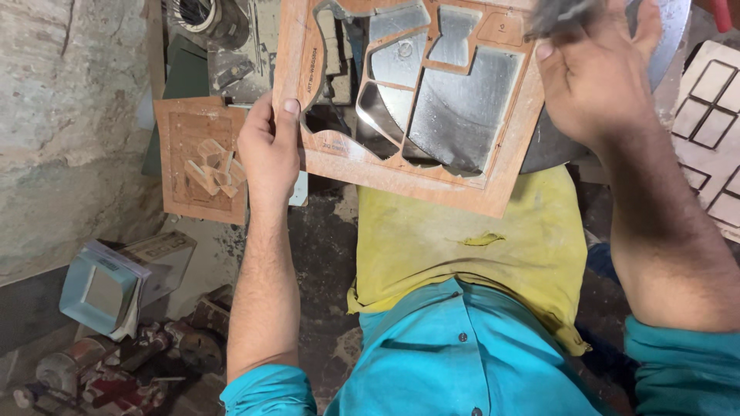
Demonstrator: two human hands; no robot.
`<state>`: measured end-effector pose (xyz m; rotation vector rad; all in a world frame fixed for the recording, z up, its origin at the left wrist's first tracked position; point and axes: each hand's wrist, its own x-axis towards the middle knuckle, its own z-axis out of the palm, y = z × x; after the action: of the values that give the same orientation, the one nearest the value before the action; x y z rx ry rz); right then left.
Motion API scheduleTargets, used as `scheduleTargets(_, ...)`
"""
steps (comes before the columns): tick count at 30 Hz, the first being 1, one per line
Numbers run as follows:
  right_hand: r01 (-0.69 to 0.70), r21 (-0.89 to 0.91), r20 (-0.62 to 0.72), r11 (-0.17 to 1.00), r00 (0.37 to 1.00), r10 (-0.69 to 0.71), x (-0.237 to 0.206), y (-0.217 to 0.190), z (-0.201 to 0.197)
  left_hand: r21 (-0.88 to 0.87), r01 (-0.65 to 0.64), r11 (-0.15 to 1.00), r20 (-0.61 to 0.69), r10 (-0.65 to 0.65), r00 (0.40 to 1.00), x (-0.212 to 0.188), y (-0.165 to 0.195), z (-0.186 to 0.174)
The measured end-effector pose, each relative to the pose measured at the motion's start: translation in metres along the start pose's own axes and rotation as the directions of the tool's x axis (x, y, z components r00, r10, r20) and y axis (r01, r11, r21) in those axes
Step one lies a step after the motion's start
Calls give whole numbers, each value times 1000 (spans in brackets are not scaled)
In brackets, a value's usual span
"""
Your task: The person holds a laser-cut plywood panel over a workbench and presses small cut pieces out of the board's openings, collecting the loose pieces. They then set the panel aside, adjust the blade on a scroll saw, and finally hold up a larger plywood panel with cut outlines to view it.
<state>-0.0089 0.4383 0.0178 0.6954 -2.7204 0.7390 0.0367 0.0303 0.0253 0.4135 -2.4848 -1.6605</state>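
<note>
A: Item one, wooden die board: plywood panel with curved and straight cut-outs, lying flat on a round metal plate, above the yellow cloth on the lap.

B: State of work?

A: Judged well along. Most cut-outs are open, bare metal showing through; thin wooden bridges remain between them. Whether more fitting or trimming is left cannot be read here.

B: Left hand?

A: Fingers curled over the board's left edge, thumb on top, pinching that edge and steadying it.

B: Right hand?

A: Closed around a dark, blurred object at the board's upper right corner; its kind cannot be told. Fingers pressed together on it.

B: Surroundings?

A: Smaller wooden board with loose cut pieces on it, at left. Pale lattice panel at right edge. Square blue-grey tin and rusty clutter on the floor, lower left.
</note>
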Motion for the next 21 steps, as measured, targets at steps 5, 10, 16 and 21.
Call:
scheduleTargets(5, -62, 1, 26, 998, 998, 62, -3, 3, 2, 39, -19, 999, -14, 20, 1000, -3, -6, 1)
scheduleTargets(10, -3, 54, -5, 999, 1000, 4, 0, 2, 1, 27, 29, 999, -7, -29, 1000, -6, -8, 4)
scheduleTargets(16, -18, 28, 9, 999, 1000, 17, 8, 4, 0, 400, -103, 911, 17, 105, 994, 2, 19, -8)
scheduleTargets(21, 5, 36, 17, 999, 1000, -5, 19, 8, -3, 607, -531, 591, 234, 505, 831, 35, 61, 14)
